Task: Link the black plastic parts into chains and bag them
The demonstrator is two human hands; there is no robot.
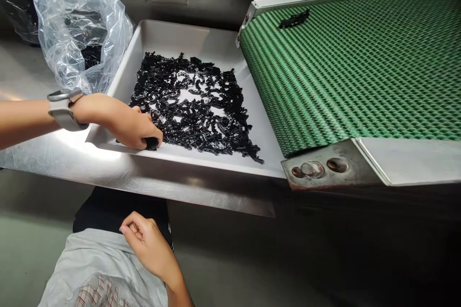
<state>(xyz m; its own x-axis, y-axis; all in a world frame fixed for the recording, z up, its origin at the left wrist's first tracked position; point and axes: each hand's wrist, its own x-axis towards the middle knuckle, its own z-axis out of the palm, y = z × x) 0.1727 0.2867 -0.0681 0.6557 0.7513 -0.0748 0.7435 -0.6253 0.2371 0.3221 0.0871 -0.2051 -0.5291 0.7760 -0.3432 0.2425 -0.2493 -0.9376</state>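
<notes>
My left hand [133,127] reaches into a shallow steel tray [187,41] at its near left corner. Its fingers close around a small clump of black plastic parts [151,143]. A loose, uneven spread of small black parts [190,105] covers the tray's middle, with bare steel showing through gaps. My right hand [149,244] stays below the table edge, curled above a grey cloth on my lap [97,259]. Nothing shows in its fingers. A smartwatch [63,110] sits on my left wrist.
A clear plastic bag [77,24] holding more black parts [91,56] stands behind the tray's left side. To the right runs a green textured conveyor belt [345,67], with a black part [293,19] on it. A steel table edge [144,177] lies in front of me.
</notes>
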